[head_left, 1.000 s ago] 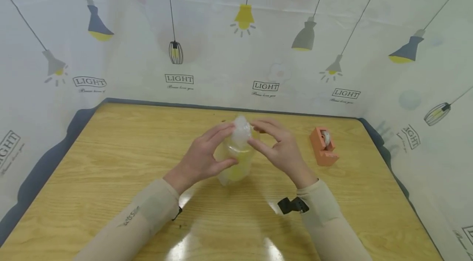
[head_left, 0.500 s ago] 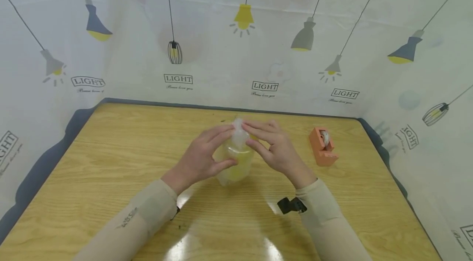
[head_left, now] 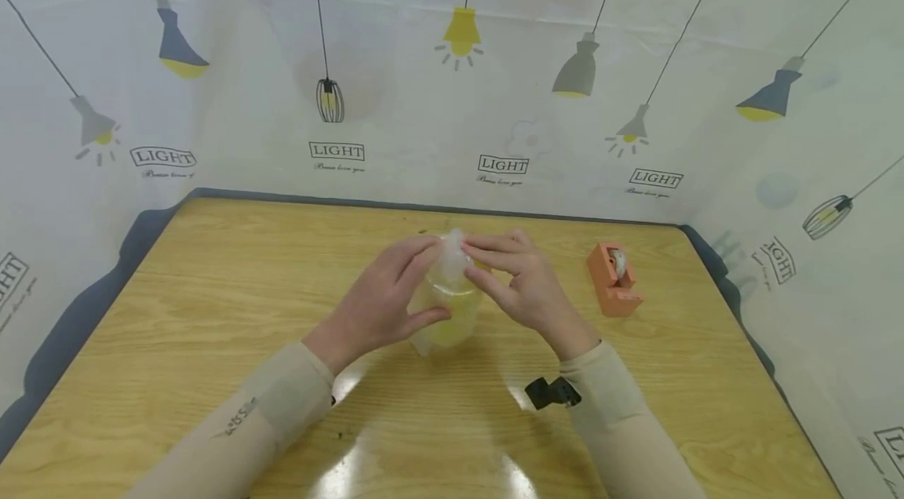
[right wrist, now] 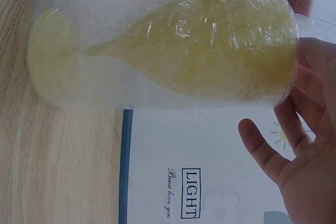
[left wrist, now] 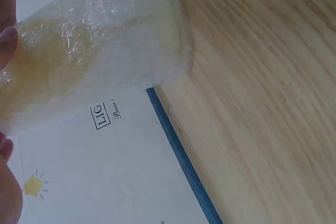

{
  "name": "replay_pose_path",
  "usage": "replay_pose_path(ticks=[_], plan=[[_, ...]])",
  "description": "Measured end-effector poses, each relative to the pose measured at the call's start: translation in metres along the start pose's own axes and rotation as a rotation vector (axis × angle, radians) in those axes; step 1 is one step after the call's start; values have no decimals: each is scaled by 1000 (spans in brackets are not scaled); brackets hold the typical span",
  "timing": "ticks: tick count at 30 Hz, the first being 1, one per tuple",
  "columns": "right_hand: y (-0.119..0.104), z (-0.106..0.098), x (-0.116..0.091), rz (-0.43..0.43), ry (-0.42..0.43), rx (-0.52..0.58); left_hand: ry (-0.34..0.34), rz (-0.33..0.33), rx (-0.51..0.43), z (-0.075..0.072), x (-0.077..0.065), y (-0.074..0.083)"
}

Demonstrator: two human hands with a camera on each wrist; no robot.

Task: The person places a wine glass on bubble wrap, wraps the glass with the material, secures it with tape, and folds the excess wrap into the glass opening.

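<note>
A yellow stemmed glass (right wrist: 226, 51) stands upright on the table, wound in clear bubble wrap (right wrist: 136, 90). Its bowl, thin stem and round foot show through the wrap in the right wrist view. My left hand (head_left: 381, 291) holds the wrapped glass from the left, thumb on its side and fingers up at the top. From the right, my right hand (head_left: 530, 283) pinches the loose wrap end (head_left: 452, 256) over the rim between thumb and fingers. In the right wrist view its little finger sticks out away from the wrap.
An orange tape dispenser (head_left: 616, 279) with a roll of clear tape sits to the right on the wooden table (head_left: 212, 287). Behind and at the sides hangs a white cloth backdrop (head_left: 395, 36) printed with lamps.
My right fingers have closed in from the right onto the top of the wrap. The puffed wrap end is now pressed lower and narrower. My left hand keeps its hold.
</note>
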State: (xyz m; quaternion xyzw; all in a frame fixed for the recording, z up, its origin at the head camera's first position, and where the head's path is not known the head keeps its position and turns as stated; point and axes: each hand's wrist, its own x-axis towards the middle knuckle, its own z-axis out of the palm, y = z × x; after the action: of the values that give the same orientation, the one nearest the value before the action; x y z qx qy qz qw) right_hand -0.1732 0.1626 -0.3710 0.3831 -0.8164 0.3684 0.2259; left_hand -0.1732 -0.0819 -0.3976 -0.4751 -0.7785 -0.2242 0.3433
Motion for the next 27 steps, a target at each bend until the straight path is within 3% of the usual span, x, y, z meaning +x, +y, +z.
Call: replay_pose_path(ticks=[6, 9, 15, 27], plan=[[-2, -1, 1, 33, -35, -23, 38, 117, 17, -1, 0, -2], [-4, -2, 2, 45, -48, -30, 32, 142, -14, 0, 1, -3], [-6, -2, 2, 57, -51, -43, -2, 125, -77, 6, -1, -3], [-2, -2, 0, 0, -60, -30, -98, 81, 9, 2, -5, -5]])
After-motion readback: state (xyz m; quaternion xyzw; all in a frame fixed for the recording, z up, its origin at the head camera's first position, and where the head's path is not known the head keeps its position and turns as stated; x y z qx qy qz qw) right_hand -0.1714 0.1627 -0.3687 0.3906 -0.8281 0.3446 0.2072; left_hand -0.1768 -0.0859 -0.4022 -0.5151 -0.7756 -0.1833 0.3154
